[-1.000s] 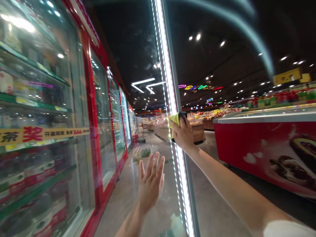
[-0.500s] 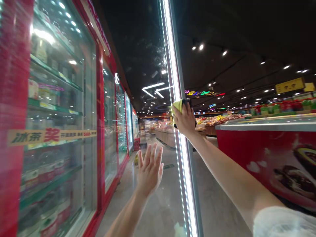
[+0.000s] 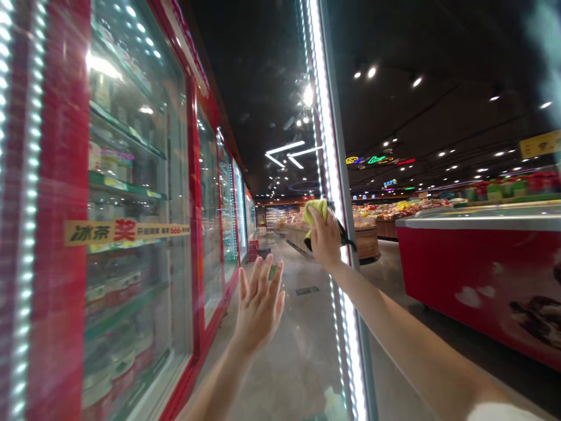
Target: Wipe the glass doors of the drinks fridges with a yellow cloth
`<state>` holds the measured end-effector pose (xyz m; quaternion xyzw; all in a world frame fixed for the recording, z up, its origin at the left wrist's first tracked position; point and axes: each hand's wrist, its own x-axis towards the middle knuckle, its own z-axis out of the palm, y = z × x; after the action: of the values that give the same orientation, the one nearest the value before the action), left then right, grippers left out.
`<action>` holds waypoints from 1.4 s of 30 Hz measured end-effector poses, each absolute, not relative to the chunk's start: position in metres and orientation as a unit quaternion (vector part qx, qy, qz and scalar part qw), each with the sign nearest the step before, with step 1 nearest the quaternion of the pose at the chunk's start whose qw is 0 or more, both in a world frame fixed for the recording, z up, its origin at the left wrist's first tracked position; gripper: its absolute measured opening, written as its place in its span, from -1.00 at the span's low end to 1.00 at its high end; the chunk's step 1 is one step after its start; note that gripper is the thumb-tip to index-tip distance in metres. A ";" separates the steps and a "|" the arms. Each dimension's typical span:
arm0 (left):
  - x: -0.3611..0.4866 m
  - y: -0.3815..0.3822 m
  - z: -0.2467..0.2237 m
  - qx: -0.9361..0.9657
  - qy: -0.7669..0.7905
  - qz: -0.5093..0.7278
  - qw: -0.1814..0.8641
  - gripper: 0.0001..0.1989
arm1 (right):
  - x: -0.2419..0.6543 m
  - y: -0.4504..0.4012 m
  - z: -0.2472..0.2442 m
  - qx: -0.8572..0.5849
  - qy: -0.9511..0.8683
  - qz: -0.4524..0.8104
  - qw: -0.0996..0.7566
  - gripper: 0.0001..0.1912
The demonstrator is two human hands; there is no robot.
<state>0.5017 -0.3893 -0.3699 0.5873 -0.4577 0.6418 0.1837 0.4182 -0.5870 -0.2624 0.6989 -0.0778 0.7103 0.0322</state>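
Note:
My right hand (image 3: 325, 237) is closed on a yellow and black cloth (image 3: 316, 213) and holds it against the glass at the bright LED strip (image 3: 335, 193). A dark end of the cloth hangs over the strip's right side. My left hand (image 3: 260, 301) is raised lower down and to the left, palm forward with the fingers spread. It holds nothing; whether the palm touches the glass (image 3: 280, 99) I cannot tell. Small smudges and specks show on the glass left of the strip.
Red-framed glass-door coolers (image 3: 193, 234) with stocked bottles line the left. At right stands a red chest freezer (image 3: 464, 275) with a grey rim. Produce displays (image 3: 403, 210) lie further back, and a grey floor (image 3: 293, 345) runs down the aisle.
My right hand and the cloth have moved down, and leftward relative to the LED strip. The view has turned slightly left. My left hand has hardly moved in the picture.

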 end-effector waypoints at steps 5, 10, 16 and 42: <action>0.508 -0.383 -0.356 0.591 -0.443 0.643 0.202 -0.19 | 0.441 -0.553 -0.192 0.667 -0.132 0.733 -0.026 -0.52; 0.513 -0.372 -0.358 0.597 -0.434 0.641 0.211 -0.18 | 0.425 -0.560 -0.287 0.758 0.103 0.631 0.128 -0.55; 0.525 -0.356 -0.359 0.601 -0.435 0.636 0.211 -0.15 | 0.420 -0.598 -0.263 0.674 -0.021 0.738 0.000 -0.70; 0.589 -0.221 -0.336 0.641 -0.359 0.651 0.192 -0.22 | 0.485 -0.419 -0.309 0.743 0.146 0.628 0.176 -0.47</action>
<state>0.5891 -0.2209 -0.3361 0.6406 -0.3594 0.6508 0.1920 0.4851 -0.4186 -0.3087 0.7434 0.1463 0.6283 0.1765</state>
